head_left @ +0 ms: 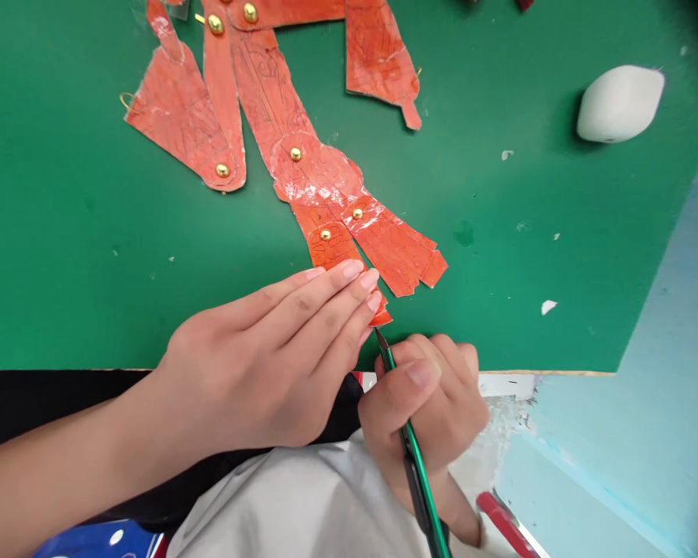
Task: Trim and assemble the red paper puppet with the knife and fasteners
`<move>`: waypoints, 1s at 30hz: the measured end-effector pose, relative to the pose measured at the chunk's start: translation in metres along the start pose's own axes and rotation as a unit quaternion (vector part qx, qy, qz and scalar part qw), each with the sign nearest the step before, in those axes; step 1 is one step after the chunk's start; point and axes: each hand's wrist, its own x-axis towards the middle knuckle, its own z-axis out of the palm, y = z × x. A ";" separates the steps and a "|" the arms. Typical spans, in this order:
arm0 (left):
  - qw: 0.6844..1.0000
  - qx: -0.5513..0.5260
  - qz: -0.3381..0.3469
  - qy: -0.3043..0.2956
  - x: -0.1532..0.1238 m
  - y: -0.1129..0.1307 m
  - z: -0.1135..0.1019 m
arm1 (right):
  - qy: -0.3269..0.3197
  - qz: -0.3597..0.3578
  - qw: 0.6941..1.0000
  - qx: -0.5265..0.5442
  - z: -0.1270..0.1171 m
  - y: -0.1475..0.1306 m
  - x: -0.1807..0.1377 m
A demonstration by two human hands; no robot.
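A jointed orange-red cut-out figure (319, 167), marked with dark lines and joined by gold studs, lies flat on the green tabletop (500, 232). My left hand (267, 353) rests palm down across the lower end of one leg piece, fingers stretched out and side by side, covering part of it. Just beyond those fingertips, my right hand (427, 403) is closed around a green craft knife (412, 465). The knife's dark blade tip touches or nearly touches the leg piece's bottom edge. A second leg piece (399, 252) with a notched end spreads out to the right.
Toward the upper right sits a white rounded object (620, 105). Small white scraps (548, 308) are scattered on the table. The table's front edge runs close below my hands. A light blue surface (634, 449) lies beyond its right side, with a red object (509, 523) lower down.
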 end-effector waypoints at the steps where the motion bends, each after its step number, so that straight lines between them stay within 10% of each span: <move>1: 1.000 0.000 0.001 -0.001 0.000 0.000 0.000 | 0.004 0.004 1.000 0.007 0.000 0.001 -0.001; 30: 1.000 -0.026 -0.010 -0.010 0.001 0.002 -0.001 | -0.011 -0.004 1.000 -0.003 -0.001 -0.001 0.005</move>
